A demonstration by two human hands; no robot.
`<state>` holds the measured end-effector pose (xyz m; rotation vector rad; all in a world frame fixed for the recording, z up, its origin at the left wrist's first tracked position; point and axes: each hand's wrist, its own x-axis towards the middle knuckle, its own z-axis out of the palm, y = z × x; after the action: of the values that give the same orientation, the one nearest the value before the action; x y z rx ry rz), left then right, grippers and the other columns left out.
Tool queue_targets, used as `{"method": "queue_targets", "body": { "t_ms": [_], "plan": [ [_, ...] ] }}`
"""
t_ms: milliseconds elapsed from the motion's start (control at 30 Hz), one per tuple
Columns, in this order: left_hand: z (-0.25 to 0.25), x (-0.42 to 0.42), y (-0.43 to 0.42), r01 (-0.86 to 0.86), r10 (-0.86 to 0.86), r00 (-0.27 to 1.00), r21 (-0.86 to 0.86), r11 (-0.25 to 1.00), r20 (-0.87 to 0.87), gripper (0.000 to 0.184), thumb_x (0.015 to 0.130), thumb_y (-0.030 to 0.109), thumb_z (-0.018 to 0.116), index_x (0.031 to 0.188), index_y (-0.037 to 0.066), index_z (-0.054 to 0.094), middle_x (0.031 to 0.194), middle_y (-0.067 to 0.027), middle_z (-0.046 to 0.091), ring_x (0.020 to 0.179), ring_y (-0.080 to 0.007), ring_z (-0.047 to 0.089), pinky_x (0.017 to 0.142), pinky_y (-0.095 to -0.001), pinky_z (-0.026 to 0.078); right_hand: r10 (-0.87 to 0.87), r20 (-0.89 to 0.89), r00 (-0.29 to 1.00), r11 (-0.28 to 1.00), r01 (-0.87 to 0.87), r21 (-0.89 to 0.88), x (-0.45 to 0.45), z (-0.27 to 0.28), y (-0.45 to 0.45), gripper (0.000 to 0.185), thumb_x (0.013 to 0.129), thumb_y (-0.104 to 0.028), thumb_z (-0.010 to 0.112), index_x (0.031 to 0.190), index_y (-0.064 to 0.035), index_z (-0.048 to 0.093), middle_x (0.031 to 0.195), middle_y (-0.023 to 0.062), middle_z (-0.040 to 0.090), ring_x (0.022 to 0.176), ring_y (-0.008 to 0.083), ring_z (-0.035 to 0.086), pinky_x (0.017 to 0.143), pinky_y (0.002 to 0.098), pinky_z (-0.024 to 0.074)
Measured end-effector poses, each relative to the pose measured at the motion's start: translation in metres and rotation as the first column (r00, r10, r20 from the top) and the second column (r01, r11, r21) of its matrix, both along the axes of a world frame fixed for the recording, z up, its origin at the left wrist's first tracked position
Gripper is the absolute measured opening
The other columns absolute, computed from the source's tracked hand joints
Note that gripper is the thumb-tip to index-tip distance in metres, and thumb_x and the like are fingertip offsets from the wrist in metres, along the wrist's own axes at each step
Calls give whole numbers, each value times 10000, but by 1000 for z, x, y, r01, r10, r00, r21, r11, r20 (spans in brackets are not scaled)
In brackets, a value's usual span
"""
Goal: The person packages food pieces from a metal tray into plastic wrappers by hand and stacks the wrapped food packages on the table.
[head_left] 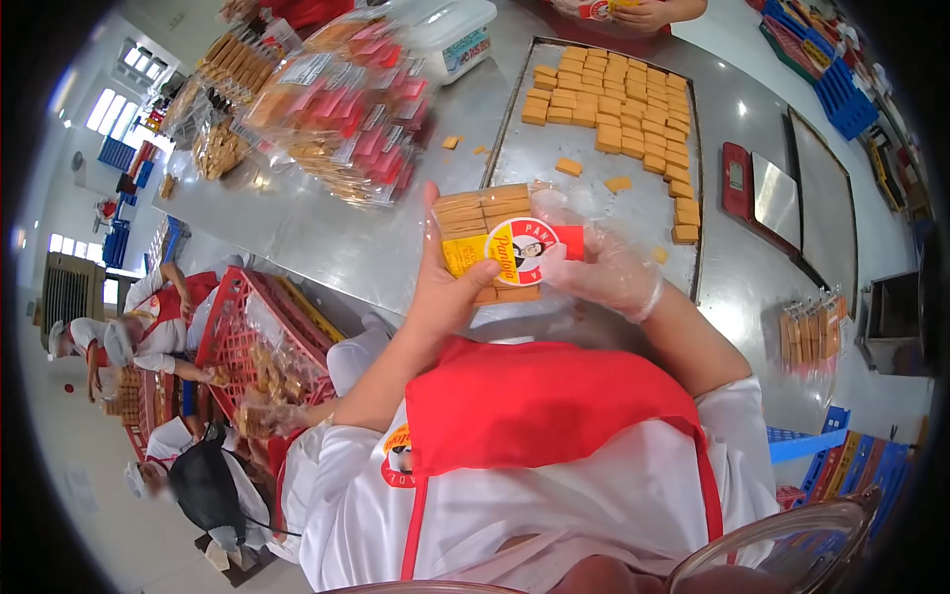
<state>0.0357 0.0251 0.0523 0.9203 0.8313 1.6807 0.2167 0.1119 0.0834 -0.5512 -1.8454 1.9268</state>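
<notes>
A clear bag of stacked biscuits [465, 213] with a red, white and yellow label is between my hands, above the near edge of the metal table. My bare left hand [445, 259] grips the bag's left side, its thumb lying on the label. On the right, my right hand [599, 262], in a clear plastic glove, pinches the bag and the red end of its label. Beyond them, a tray [515, 163] bears rows of small orange-brown biscuits [614, 99], with a few loose pieces nearer to me.
Filled packets [341, 104] are piled at the back left beside a plastic tub [455, 40]. A red scale [737, 178] and more packets [809, 332] lie on the right. A person's hand [643, 14] shows across the table; co-workers and a red crate [237, 337] are at the left.
</notes>
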Motion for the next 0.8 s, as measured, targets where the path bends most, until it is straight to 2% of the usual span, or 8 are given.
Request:
{"method": "queue_targets", "body": {
  "t_ms": [100,300,333,433,500,600,667,800],
  "plan": [
    [-6,-9,-2,62,-63,994,-19,998,-93,965,735,-43,602,1384,179,-77,1267,-94,380,1132,-200,432,937,-339,367,-85,32,996,974,76,215,0,-14,13,381,831,-247,553,1100,22,538,1082,73,538,971,118,495,855,248,392],
    [-8,-13,3,67,-71,964,-22,997,-255,897,798,69,576,1379,159,-101,1285,-98,371,1145,-200,421,941,-331,354,-247,-128,961,969,242,-49,-15,-13,13,244,828,-196,538,975,-13,601,1050,101,529,958,196,513,838,312,412],
    [-11,-13,5,67,-63,946,1,998,-319,862,834,141,567,1379,162,-100,1287,-101,371,1144,-203,423,939,-338,355,-254,-166,953,931,288,225,-13,-13,12,224,814,-202,555,958,-37,602,1035,94,532,942,195,520,820,313,419],
    [-30,-22,10,237,-180,955,-241,941,237,716,888,450,394,1387,162,-31,1312,-129,348,1158,-251,422,931,-393,374,-134,-271,953,430,303,851,-3,-8,16,188,765,-226,608,913,-110,604,1011,67,537,901,192,531,762,317,436],
    [-51,-33,12,549,-435,681,-16,836,589,814,787,679,270,1368,127,129,1327,-161,319,1159,-323,414,896,-461,411,112,-259,959,-52,266,962,0,6,17,197,721,-253,641,889,-157,602,1023,39,537,883,187,530,715,321,439],
    [-27,-17,-3,564,-415,546,48,824,728,732,813,547,446,1328,68,243,1277,-185,375,1131,-353,435,871,-481,435,94,-182,979,-17,184,983,-1,-7,7,311,646,-322,676,914,-195,583,1104,2,521,949,223,494,744,365,403],
    [-35,-29,-1,523,-421,738,-53,851,527,666,802,372,525,1310,38,255,1258,-188,396,1122,-352,444,875,-482,431,25,-186,982,51,184,982,10,-20,14,368,684,-369,649,991,-179,576,1194,20,486,1023,277,461,817,429,371],
    [-34,-31,-1,335,-273,919,-200,921,284,666,720,103,610,1282,15,264,1186,-151,449,1069,-298,486,858,-437,439,-270,-137,953,647,285,707,14,-40,10,362,752,-361,598,1008,-106,581,973,116,587,870,270,534,743,394,409]
  ]
}}
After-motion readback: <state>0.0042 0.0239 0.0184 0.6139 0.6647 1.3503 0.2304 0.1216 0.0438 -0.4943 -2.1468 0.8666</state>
